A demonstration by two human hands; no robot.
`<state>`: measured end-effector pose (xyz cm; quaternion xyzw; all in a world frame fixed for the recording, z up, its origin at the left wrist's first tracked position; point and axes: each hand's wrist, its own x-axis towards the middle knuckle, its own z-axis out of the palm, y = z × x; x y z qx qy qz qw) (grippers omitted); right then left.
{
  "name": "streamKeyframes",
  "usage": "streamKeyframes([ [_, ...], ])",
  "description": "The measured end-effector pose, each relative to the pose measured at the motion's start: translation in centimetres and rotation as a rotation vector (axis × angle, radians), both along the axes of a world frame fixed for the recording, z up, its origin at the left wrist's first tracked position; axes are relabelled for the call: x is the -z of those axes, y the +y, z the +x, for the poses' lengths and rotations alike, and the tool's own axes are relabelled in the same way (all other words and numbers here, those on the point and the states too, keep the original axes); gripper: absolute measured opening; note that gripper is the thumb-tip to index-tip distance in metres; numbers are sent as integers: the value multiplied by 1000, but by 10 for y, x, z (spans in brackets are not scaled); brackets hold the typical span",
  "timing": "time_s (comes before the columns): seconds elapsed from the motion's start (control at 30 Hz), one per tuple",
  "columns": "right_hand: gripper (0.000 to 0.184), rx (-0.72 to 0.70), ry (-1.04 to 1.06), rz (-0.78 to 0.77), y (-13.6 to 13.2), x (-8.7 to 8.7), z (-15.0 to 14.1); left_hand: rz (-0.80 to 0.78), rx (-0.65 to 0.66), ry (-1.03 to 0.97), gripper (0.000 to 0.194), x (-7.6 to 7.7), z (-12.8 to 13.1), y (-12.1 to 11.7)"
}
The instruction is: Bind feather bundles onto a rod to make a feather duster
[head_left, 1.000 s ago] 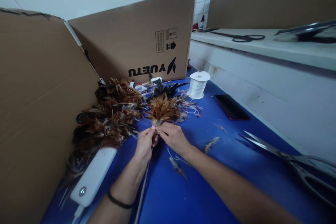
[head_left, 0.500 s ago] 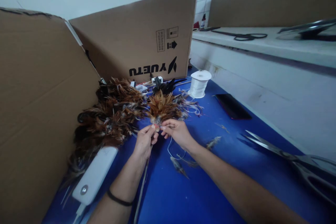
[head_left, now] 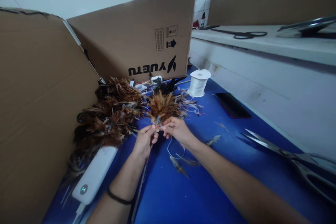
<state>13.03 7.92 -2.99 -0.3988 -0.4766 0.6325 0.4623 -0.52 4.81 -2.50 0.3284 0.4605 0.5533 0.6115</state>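
Note:
A feather duster point(head_left: 163, 105) with a fan of golden-brown feathers points away from me. My left hand point(head_left: 145, 140) is closed around its bound base, where a bit of red shows; the thin stick point(head_left: 140, 190) runs back from there beneath my left forearm. Close beside it, my right hand point(head_left: 177, 131) is closed in a pinch at the base of the feathers. From under its fingers a thin white string point(head_left: 168, 150) hangs in a loop onto the blue table point(head_left: 181, 199). The fingertips hide just how the string meets the base.
Brown feather bundles point(head_left: 112, 119) and a white power bank point(head_left: 96, 175) lie left. To the right are a white spool point(head_left: 198, 83), a phone point(head_left: 232, 105), large scissors point(head_left: 286, 154) and loose feathers point(head_left: 179, 167). Cardboard panels point(head_left: 136, 35) stand behind and left.
My right fingers have shifted slightly at the duster's base, closer to the left fingertips. The left hand keeps its hold, and the view has tilted very slightly.

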Motion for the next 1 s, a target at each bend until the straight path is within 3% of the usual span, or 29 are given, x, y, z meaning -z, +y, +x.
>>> streamKeyframes([
  [0.7, 24, -75, 34, -215, -4, -20, 10, 54, -94, 164, 33, -6, 0, -3],
  [0.87, 17, -158, -126, -88, -6, -35, 21, 107, -107, 300, 33, -11, 2, -7],
  [1.0, 11, -183, -399, 200, -12, -51, 33, 109, -134, 370, 32, -17, 4, -9],
])
